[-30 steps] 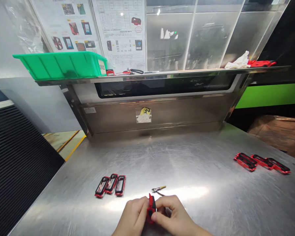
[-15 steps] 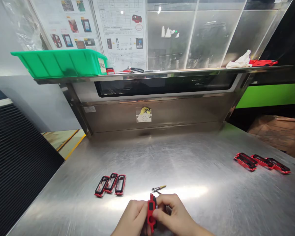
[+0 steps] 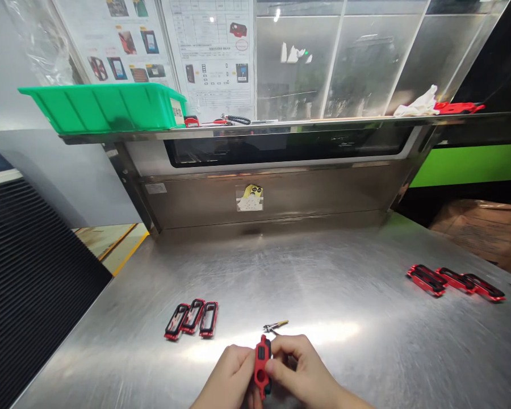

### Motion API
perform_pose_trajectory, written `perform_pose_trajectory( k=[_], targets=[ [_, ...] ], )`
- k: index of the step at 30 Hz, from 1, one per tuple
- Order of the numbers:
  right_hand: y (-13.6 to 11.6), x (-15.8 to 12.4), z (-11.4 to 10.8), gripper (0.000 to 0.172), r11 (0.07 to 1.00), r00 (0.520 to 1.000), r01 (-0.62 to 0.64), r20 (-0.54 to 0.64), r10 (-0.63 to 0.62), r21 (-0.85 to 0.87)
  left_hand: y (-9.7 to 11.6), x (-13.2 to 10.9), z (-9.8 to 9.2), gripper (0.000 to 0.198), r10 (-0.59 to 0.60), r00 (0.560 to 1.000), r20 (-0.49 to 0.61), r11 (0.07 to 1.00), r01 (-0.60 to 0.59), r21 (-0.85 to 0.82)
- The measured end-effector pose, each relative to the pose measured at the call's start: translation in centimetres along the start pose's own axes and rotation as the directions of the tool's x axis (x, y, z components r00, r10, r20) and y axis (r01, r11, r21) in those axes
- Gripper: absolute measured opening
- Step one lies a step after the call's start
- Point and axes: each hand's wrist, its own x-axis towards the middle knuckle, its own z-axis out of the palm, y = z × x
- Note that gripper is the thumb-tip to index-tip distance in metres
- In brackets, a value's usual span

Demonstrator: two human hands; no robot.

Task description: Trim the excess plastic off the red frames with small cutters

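Between my hands, at the front middle of the metal table, a red-and-black plastic frame (image 3: 262, 366) is held on edge, with a round hole and a dark slot facing up. My left hand (image 3: 230, 375) grips it from the left side. From the right, my right hand (image 3: 300, 366) pinches it with thumb and curled fingers; some fingertips are hidden behind it. Just beyond lies a small tool with a yellowish handle and metal tip (image 3: 276, 326). Three similar red-and-black frames (image 3: 192, 318) rest side by side to the left.
Several more red-and-black frames (image 3: 453, 281) lie at the table's right. Over the back edge runs a metal shelf (image 3: 306, 126) bearing a green bin (image 3: 106, 108), small tools and a white cloth (image 3: 419, 103). A black ribbed panel (image 3: 29, 278) stands left of the metal table (image 3: 153, 378).
The held frame has turned slightly, showing more of its face with the round hole. Both hands keep their grip and nearly the same place.
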Motion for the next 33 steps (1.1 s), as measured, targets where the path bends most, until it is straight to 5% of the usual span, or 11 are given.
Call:
perform_pose_trajectory(
  k=[8, 16, 19, 22, 25, 33],
  targets=[
    [-0.5, 0.0, -0.1, 0.046, 1.0, 1.0, 0.029, 0.003, -0.029, 0.01, -1.0, 0.9, -0.1, 0.069, -0.076, 0.997, -0.029, 0.994, 0.073, -0.086],
    [-0.2, 0.2, 0.4, 0.029, 0.947, 0.963, 0.27, 0.061, -0.263, -0.174, 0.2, 0.5, 0.0, 0.066, -0.103, 0.994, -0.041, 0.983, 0.095, -0.159],
    [0.1, 0.1, 0.7, 0.032, 0.954, 0.967, 0.254, 0.048, -0.25, -0.16, 0.0, 0.7, -0.1, 0.069, -0.094, 0.995, -0.042, 0.992, 0.09, -0.088],
    [-0.1, 0.0, 0.5, 0.039, 0.995, 0.995, 0.093, -0.021, -0.094, -0.043, 0.2, 0.3, -0.4, 0.067, 0.062, 0.975, -0.214, 0.998, -0.054, 0.042],
    [-0.5, 0.1, 0.1, 0.046, 0.998, 0.997, -0.015, -0.072, 0.019, 0.055, 0.8, -0.6, -0.3, 0.056, 0.272, 0.895, -0.355, 0.959, -0.221, 0.177],
    [-0.7, 0.5, -0.4, 0.049, 0.979, 0.999, -0.002, -0.053, 0.013, 0.203, 0.3, -1.0, -0.1, 0.044, 0.411, 0.907, -0.097, 0.886, -0.372, 0.278]
  ],
)
